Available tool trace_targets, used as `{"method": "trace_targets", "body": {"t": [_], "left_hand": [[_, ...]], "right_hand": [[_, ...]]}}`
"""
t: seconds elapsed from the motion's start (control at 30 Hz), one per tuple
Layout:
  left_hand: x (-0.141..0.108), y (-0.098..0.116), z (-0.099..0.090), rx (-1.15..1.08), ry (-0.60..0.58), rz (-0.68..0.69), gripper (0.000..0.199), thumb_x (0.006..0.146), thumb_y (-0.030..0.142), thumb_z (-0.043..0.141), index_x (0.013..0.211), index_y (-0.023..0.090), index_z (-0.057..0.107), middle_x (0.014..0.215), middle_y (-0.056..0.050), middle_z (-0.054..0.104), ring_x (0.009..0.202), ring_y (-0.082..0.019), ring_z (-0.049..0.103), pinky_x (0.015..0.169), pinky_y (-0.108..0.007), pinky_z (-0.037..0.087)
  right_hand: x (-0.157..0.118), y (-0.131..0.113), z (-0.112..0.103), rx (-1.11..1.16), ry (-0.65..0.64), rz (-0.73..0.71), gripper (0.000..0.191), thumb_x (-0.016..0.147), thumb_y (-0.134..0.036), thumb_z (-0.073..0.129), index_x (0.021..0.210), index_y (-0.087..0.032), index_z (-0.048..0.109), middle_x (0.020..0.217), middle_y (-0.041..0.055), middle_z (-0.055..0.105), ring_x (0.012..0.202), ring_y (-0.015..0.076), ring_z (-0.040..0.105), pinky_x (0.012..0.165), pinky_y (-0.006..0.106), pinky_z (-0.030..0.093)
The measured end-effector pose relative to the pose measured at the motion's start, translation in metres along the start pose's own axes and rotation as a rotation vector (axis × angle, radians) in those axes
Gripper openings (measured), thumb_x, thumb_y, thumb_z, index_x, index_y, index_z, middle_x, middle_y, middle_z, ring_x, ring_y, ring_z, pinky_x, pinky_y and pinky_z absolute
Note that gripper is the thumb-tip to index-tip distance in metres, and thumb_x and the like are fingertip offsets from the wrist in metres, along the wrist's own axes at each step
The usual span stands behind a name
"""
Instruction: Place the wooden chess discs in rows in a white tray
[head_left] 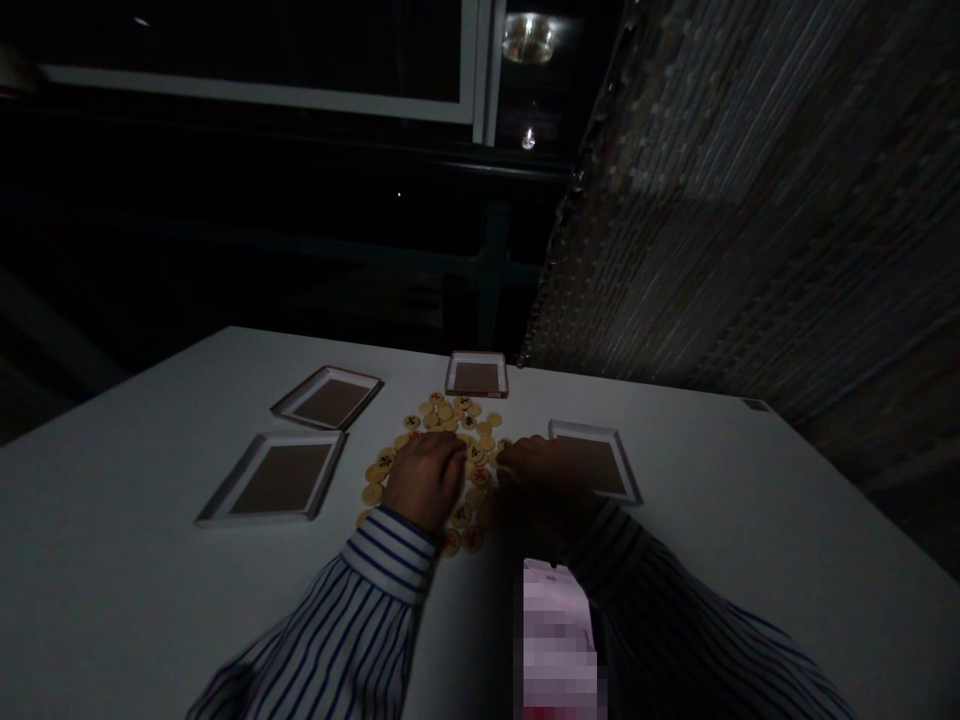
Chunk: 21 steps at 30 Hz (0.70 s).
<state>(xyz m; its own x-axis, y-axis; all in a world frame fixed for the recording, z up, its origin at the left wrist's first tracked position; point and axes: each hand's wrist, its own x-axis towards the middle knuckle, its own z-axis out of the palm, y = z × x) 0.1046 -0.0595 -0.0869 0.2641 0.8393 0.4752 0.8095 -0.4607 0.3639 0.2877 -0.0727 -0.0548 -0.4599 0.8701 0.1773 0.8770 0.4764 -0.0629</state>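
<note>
The yellow discs [475, 453] lie loosely clustered on the white counter [112, 500], around and between the left hand [426, 475] and right hand [544, 480]. Fingers curl downward; whether they grip anything, I can't tell. Discs look light, hard, smooth, probably best pinched by the rim.

Round pieces [474, 453] grouped on table [135, 450].
Left hand [426, 478], right hand [541, 478] over pieces; near-left tray [279, 480], far-left tray [330, 402] behind it; back tray [477, 376] behind pieces; right tray [604, 464] partly behind right hand; strand curtain [720, 210] back right.
</note>
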Motion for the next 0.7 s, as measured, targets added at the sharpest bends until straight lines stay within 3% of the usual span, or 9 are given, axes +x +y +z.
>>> {"method": "trace_targets", "body": {"t": [0.3,0.7], "left_hand": [[0.001,0.001,-0.001,-0.025,-0.010,0.013,0.025,0.082,0.022,0.041,0.093,0.017,0.063,0.094,-0.006,0.066,0.091,-0.020,0.057,0.086,-0.038,0.041],[0.000,0.001,0.002,-0.042,0.007,0.003,0.025,0.081,0.023,0.041,0.094,0.017,0.062,0.095,-0.007,0.066,0.091,-0.020,0.058,0.086,-0.037,0.042]], "right_hand": [[-0.008,-0.011,-0.013,-0.005,-0.074,-0.033,0.022,0.079,-0.034,0.047,0.093,-0.019,0.057,0.084,0.0049,0.062,0.085,0.0175,0.054,0.073,0.029,0.030],[-0.006,-0.012,-0.004,-0.073,-0.102,-0.017,0.021,0.078,-0.033,0.045,0.087,-0.018,0.056,0.085,0.0077,0.064,0.082,0.0195,0.056,0.069,0.030,0.033]]}}
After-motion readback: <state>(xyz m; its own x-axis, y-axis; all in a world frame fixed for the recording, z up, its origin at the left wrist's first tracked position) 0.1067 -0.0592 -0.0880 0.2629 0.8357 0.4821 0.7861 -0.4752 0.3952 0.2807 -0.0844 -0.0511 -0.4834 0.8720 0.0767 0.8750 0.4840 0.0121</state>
